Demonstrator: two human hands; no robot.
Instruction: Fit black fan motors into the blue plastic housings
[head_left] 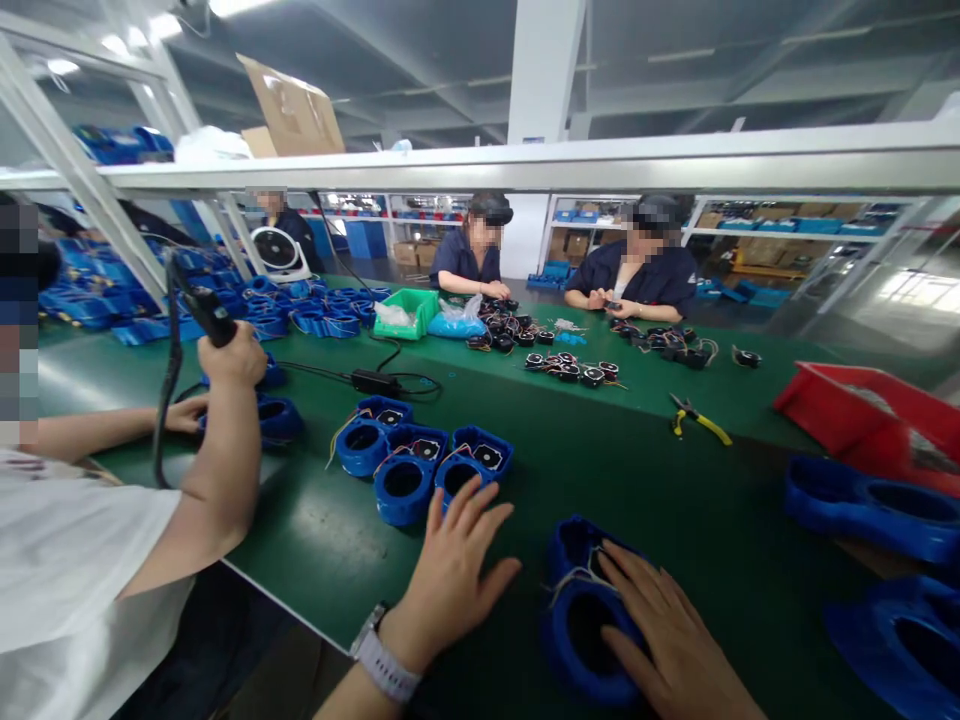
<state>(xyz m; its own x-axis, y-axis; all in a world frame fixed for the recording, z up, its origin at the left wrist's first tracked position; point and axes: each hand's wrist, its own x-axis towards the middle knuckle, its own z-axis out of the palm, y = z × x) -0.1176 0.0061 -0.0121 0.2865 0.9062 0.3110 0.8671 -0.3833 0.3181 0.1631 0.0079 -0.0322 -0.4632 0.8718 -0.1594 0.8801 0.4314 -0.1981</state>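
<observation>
My left hand (457, 565) lies flat on the green table (660, 500), fingers spread, just in front of three blue fan housings (420, 460) with wires. A watch sits on that wrist. My right hand (667, 630) rests with fingers stretched over a blue fan housing (581, 610) at the table's near edge; thin wires cross the housing's top. Neither hand grips anything.
At my left a person in a white shirt holds a black power tool (206, 310) over another blue housing (279, 418). Yellow-handled pliers (697, 418), a red bin (870, 410), more blue housings (870, 505), a green tray (409, 310). Two people work across the table.
</observation>
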